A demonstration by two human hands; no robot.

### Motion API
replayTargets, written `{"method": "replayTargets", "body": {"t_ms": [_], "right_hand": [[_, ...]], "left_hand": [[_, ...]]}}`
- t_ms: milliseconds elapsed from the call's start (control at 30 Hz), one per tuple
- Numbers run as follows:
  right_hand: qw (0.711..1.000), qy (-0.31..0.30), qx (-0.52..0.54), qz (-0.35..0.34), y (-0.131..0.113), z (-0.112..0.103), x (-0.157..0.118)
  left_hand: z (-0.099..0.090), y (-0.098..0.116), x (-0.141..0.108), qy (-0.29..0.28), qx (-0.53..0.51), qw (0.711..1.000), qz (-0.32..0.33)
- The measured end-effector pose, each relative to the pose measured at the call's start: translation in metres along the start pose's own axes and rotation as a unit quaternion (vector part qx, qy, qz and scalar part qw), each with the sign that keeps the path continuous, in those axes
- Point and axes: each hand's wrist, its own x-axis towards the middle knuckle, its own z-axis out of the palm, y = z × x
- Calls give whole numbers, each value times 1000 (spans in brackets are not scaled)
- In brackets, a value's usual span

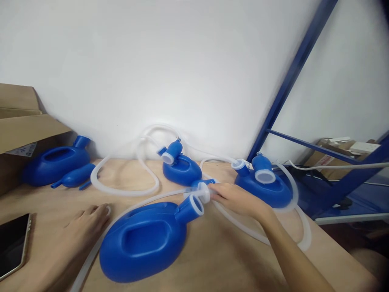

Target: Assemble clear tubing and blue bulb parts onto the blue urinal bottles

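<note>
In the head view a blue plastic urinal bottle (142,243) lies in front of me, its handle opening facing up and its white-rimmed neck pointing right. My right hand (234,198) pinches a translucent white cap (203,193) just beyond that neck. A clear hose (164,194) runs to the cap, blurred near its end. Behind the cap shows part of a blue piece (209,181). My left hand (88,223) rests on the table left of the bottle, fingers slightly bent and apart. A small white spot at its fingertip is unclear.
Two more urinal bottles, one at centre back (182,170) and one at right (264,190), have hoses and blue heads. At left lie another bottle (57,164), a blue head (77,176), a cardboard box (33,129) and a phone (13,243). A blue metal frame (288,81) stands right.
</note>
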Motion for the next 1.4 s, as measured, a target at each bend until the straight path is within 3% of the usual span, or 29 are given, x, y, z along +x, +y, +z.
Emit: {"method": "replayTargets", "body": {"t_ms": [67,133,300,467,600,767,900,1100,1267,1400], "right_hand": [[999,7,38,-4,-1,-10,-8],[998,22,59,1,1,-18,-14],[996,63,60,33,15,-29,-25],[997,76,27,8,3,-36,-32],[998,47,-3,-30,-20,-30,-30],[990,70,-35,-121,-27,-7,-20],[989,58,-7,-138,-24,-1,-16],[988,19,95,-116,-20,-2,-16],[990,24,102,-97,-21,-1,-17],[986,11,81,-146,-22,-2,-16]], "left_hand": [[-1,7,6,16,47,998,-48],[-5,14,13,36,27,998,-47],[-31,45,18,8,-153,988,7],[-50,86,8,-7,-136,985,110],[-48,110,13,-23,-82,984,155],[-48,131,34,-75,-55,979,184],[-51,139,47,-105,-44,970,215],[-45,138,56,-106,-78,972,194],[-40,136,56,-107,-105,973,177],[-40,137,55,-99,-125,968,192]]}}
